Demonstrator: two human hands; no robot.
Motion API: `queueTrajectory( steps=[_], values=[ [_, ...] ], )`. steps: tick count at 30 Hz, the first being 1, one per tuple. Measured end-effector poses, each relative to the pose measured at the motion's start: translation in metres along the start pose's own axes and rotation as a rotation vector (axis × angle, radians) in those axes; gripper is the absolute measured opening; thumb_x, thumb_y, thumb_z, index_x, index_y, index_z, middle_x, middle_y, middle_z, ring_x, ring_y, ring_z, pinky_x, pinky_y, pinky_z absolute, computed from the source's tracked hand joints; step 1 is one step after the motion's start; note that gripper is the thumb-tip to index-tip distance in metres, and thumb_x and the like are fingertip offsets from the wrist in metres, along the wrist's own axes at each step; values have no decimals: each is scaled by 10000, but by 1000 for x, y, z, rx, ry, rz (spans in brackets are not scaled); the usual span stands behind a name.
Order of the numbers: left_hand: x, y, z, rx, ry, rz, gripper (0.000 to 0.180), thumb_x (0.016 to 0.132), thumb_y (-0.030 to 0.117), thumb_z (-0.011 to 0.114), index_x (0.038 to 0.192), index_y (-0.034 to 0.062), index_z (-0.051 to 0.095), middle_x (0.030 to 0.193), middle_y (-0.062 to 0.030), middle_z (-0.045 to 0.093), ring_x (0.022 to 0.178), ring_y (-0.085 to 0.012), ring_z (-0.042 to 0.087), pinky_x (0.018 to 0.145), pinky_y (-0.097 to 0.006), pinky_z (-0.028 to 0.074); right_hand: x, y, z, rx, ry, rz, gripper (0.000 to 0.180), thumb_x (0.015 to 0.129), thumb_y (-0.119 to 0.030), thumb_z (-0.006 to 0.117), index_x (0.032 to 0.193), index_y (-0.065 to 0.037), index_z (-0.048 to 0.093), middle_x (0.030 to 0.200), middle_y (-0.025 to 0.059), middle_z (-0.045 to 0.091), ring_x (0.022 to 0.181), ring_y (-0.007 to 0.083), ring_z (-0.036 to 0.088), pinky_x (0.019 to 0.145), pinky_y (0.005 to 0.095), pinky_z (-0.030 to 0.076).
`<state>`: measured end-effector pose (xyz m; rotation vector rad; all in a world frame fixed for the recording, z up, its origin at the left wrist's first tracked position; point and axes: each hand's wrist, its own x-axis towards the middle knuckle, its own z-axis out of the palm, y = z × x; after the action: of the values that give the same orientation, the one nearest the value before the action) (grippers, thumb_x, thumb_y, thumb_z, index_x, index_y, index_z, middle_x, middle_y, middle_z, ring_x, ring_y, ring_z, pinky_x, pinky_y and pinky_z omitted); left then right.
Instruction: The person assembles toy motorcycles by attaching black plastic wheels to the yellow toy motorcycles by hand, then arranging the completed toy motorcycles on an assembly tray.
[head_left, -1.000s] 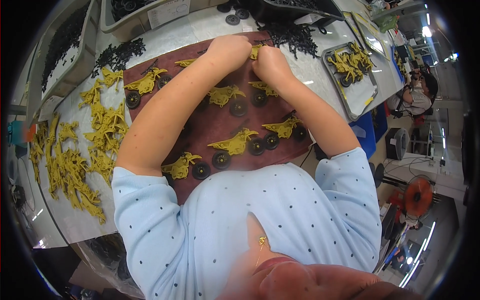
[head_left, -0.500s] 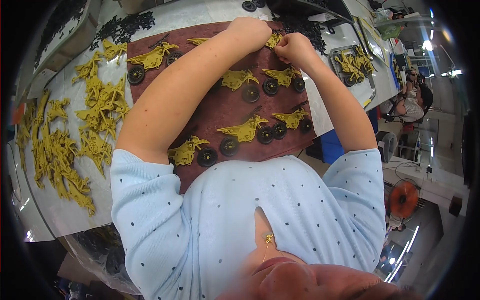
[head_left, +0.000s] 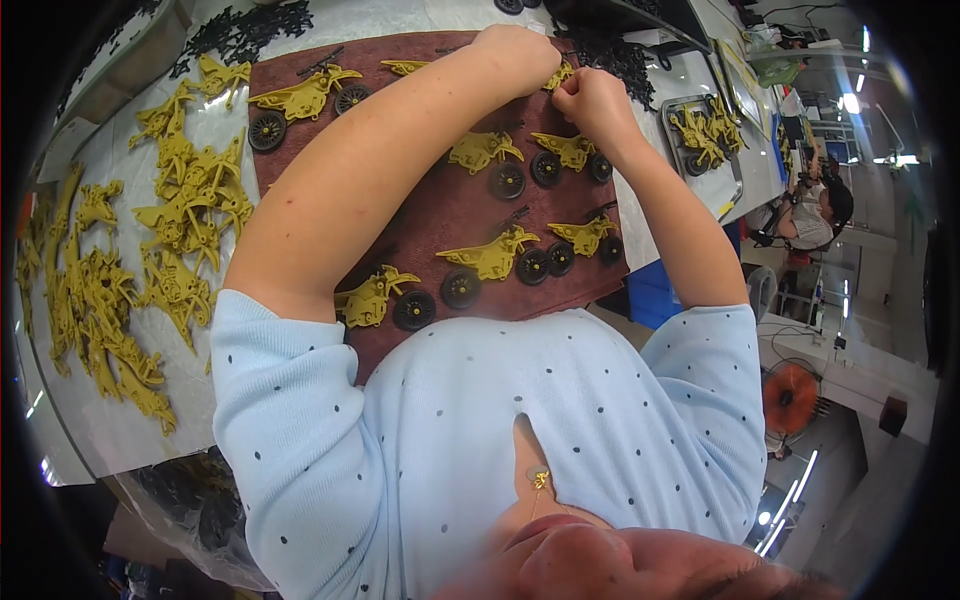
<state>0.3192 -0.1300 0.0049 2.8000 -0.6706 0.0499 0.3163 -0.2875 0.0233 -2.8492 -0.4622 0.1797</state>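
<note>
Both my hands meet at the far edge of a dark red cloth point(head_left: 420, 230). A yellow toy motorcycle body point(head_left: 562, 76) shows between them, mostly covered. My left hand point(head_left: 518, 55) curls round its left side, back of the hand up and fingertips hidden. Bent fingers of my right hand point(head_left: 597, 100) pinch together just to its right; what they hold is too small to make out. Nearer to me, rows of yellow motorcycle bodies lie with black wheels, among them one body point(head_left: 490, 252) beside a wheel point(head_left: 460, 288).
Many loose yellow parts point(head_left: 190, 205) lie in heaps on the left. Black parts point(head_left: 245, 35) are piled beyond the cloth, near a grey bin point(head_left: 125, 75). A metal tray point(head_left: 738, 185) with yellow pieces stands at right. Another person point(head_left: 815, 215) sits farther right.
My hands stay together round the yellow body and have shifted slightly to the right. The rest of the layout on the cloth looks the same.
</note>
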Motion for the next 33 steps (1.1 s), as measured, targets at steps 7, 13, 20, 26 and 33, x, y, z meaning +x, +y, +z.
queueTrajectory(
  steps=[7,13,20,26,33],
  values=[
    [-1,1,-4,-17,-24,36,197,790,138,571,909,30,686,1062,-107,616,974,-300,622,773,-397,525,6,4,15,-206,96,-79,222,738,-192,670,736,29,644,687,188,643,615,296,640,619,372,507],
    [8,-7,4,-31,4,123,223,858,193,532,946,43,673,938,-122,644,863,-267,644,716,-368,519,24,-9,-4,238,-221,293,242,765,-207,682,685,18,645,636,102,627,506,181,568,480,302,455],
    [7,-7,4,-24,-8,105,232,832,173,529,954,61,690,992,-133,674,928,-274,652,782,-378,519,41,1,-11,624,-418,542,105,788,-71,653,753,24,623,648,77,588,460,90,480,383,197,352],
    [10,-8,9,-51,19,97,215,817,153,546,944,54,689,985,-138,673,921,-284,651,774,-382,521,36,-4,-12,399,-417,417,155,792,-117,656,728,20,626,599,62,583,454,104,497,382,229,372],
    [2,-11,1,-50,-14,84,204,806,142,546,910,54,698,950,-134,680,894,-286,656,771,-382,520,14,3,0,12,-109,94,213,793,-187,644,717,12,629,627,57,614,507,127,545,466,246,437]
  ],
)
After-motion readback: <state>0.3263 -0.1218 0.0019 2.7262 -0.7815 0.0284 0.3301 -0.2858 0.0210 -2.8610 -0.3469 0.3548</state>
